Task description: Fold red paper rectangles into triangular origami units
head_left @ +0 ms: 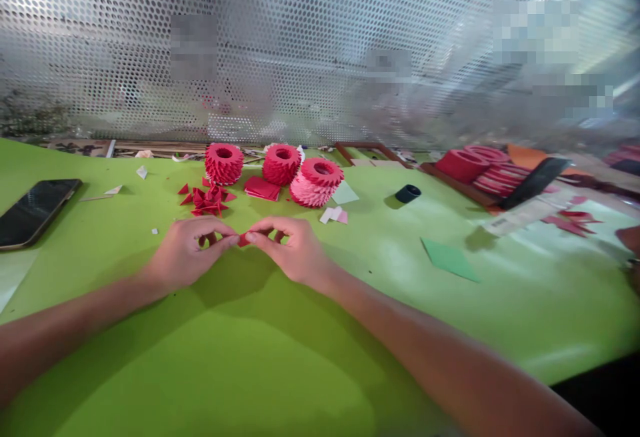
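Note:
Between the fingertips of both hands is a small red piece of paper (243, 240), mostly covered by the fingers. My left hand (193, 250) pinches its left end, and my right hand (293, 247) pinches its right end, just above the green table (240, 370). Just beyond my left hand lies a pile of folded red paper pieces (207, 200). A stack of red paper squares (262, 188) sits behind the hands. Three ring-shaped folded-paper pieces stand farther back: a red one (224, 165), another red one (281, 165) and a pink-and-red one (316, 183).
A phone (37, 213) lies at the left. To the right are a dark cylinder (408, 193), a green paper sheet (450, 260) and a tray (457, 187) with red paper rings. Paper scraps (334, 215) lie about. A perforated metal wall (300, 43) rises behind. Part of another person shows at the right edge.

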### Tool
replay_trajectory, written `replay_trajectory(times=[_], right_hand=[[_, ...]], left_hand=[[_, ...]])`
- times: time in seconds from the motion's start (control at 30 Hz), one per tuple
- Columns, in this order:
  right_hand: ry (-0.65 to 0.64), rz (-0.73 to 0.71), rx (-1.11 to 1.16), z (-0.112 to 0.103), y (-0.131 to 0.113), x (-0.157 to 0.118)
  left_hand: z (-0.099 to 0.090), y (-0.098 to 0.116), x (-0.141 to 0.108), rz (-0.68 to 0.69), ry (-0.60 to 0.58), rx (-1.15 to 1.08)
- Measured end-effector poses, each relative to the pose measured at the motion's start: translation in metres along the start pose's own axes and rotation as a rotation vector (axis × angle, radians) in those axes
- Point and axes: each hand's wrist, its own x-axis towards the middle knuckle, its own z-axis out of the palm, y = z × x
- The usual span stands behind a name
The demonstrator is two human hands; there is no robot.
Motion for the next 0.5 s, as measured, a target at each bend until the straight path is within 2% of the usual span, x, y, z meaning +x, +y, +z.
replay_trajectory(times=[0.23, 0.5], right_hand=[[0.023, 0.012, 0.069, 0.001, -0.0003, 0.0002], [-0.035, -0.002, 0.061, 0.0014, 0.0044, 0.0015]], left_hand=[[0.0013, -0.003, -0.0002, 0.008, -0.015, -0.03], [0.002, -0.0052, -0.0015, 0.011, -0.105, 0.021]])
